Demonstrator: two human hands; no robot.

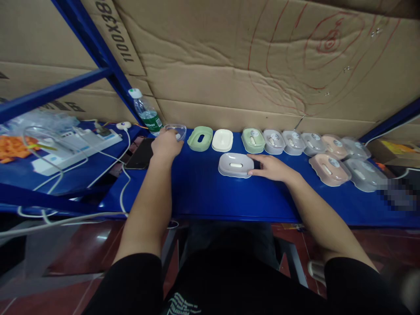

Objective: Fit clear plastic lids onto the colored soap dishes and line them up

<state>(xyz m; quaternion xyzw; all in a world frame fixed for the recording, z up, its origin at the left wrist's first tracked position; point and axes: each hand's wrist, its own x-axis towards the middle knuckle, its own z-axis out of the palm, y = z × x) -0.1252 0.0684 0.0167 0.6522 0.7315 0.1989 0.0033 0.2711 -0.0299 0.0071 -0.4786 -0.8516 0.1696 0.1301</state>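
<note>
My right hand (271, 167) grips the right end of a light grey soap dish (229, 170) lying on the blue table, its thumb at the near edge and fingers at the far edge. A white oval piece shows in the middle of that dish. At the back left, my left hand (166, 143) is closed at the near side of a clear plastic lid (181, 128); its fingertips are mostly hidden. Just right of the lid sit a green soap dish part (207, 143) with an oval slot and a white tray (223, 142).
Several lidded soap dishes (274, 142) in green, grey and pink line the back right. A water bottle (147, 114) stands behind a dark phone (139, 155) near my left hand. Left are a power strip (78, 151), white cables and orange pieces (15, 148). A cardboard wall (210, 78) rises behind.
</note>
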